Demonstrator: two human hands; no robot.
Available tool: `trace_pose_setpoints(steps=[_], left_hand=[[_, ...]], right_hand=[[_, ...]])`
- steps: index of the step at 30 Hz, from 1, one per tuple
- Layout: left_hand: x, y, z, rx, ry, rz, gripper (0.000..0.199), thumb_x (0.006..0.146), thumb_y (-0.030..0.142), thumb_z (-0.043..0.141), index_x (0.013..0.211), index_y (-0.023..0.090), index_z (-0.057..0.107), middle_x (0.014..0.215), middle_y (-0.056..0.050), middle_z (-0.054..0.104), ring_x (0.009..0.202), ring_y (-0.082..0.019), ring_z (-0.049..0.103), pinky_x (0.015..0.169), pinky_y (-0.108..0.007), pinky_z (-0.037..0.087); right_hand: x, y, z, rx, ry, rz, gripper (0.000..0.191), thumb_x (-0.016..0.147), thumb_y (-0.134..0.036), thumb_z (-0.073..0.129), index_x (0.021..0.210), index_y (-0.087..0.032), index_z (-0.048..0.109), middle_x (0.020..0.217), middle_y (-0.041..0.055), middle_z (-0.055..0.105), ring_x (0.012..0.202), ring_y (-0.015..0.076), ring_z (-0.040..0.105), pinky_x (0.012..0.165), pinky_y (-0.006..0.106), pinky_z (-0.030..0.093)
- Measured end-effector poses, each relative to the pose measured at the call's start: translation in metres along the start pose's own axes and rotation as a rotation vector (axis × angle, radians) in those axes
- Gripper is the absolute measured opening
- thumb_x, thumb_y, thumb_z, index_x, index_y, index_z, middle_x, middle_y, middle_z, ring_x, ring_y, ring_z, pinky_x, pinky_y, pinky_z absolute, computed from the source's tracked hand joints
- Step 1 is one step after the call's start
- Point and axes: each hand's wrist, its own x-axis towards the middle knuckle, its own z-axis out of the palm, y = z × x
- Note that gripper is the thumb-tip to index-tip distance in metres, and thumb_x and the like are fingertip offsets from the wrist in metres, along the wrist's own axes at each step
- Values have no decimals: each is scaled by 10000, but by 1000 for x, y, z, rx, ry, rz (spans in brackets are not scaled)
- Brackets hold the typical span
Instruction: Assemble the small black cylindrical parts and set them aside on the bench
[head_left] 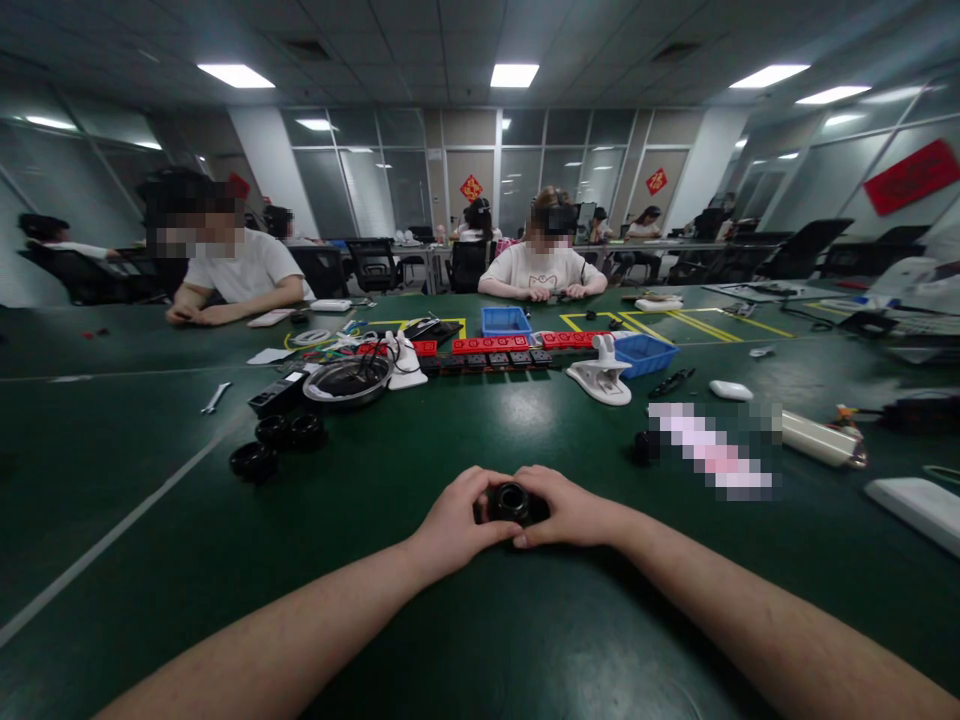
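A glossy black ring-shaped part (513, 514) with a round hole facing up sits between my two hands, low over the green tabletop or resting on it; I cannot tell which. My left hand (454, 518) curls round its left side, thumb in front and fingers behind. From the right, my right hand (568, 510) closes on it in the same way, and the two hands meet at the thumbs and fingertips. Parts of the piece are hidden by the fingers. Similar black round parts (253, 461) lie to the left on the table.
Across the green table (517, 440) stand red socket strips (491, 345), blue bins (643, 354), a white clip stand (603, 372) and a metal bowl of cables (348, 380). A wrench (216, 398) lies left, a beige cylinder (817, 438) right. Co-workers sit opposite.
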Motion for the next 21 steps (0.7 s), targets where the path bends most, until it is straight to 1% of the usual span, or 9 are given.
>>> trace_pose_setpoints(steps=[2, 4, 6, 9, 16, 21], left_hand=[[0, 1, -1, 5, -1, 20, 384, 633, 292, 661, 987, 214, 532, 828, 6, 475, 685, -131, 463, 599, -230, 373], [0, 4, -1, 22, 0, 29, 380, 639, 283, 657, 992, 219, 531, 836, 3, 483, 718, -142, 468, 629, -239, 375], [-1, 6, -1, 53, 0, 30, 377, 639, 273, 654, 992, 222, 532, 819, 6, 480, 692, -138, 458, 615, -236, 370], [-1, 8, -2, 73, 0, 32, 374, 640, 265, 649, 993, 221, 533, 825, 5, 475, 642, -124, 431, 575, -224, 356], [-1, 8, -2, 59, -5, 29, 369, 641, 261, 648, 989, 216, 534, 798, 9, 462, 637, -123, 420, 559, -215, 339], [-1, 6, -2, 37, -13, 24, 380, 639, 267, 651, 994, 213, 526, 823, 8, 467, 635, -117, 422, 550, -210, 335]], right_hand=[[0, 3, -6, 66, -58, -40, 371, 642, -364, 646, 939, -162, 553, 862, 23, 531, 816, 174, 470, 724, 281, 363], [0, 4, -10, 115, -89, -65, 334, 668, -298, 634, 960, -157, 555, 874, 20, 530, 820, 166, 472, 731, 272, 364], [0, 4, -11, 141, -102, -74, 311, 683, -260, 621, 967, -153, 554, 875, 17, 527, 816, 159, 475, 731, 265, 366], [0, 5, -10, 150, -100, -73, 301, 688, -246, 617, 966, -150, 553, 870, 14, 522, 811, 157, 476, 727, 262, 369], [0, 9, -6, 141, -81, -92, 274, 689, -251, 618, 935, -149, 557, 837, 5, 510, 787, 148, 474, 712, 252, 369], [0, 8, -6, 123, -77, -71, 264, 682, -262, 622, 908, -140, 563, 821, 5, 518, 769, 148, 473, 689, 250, 371]])
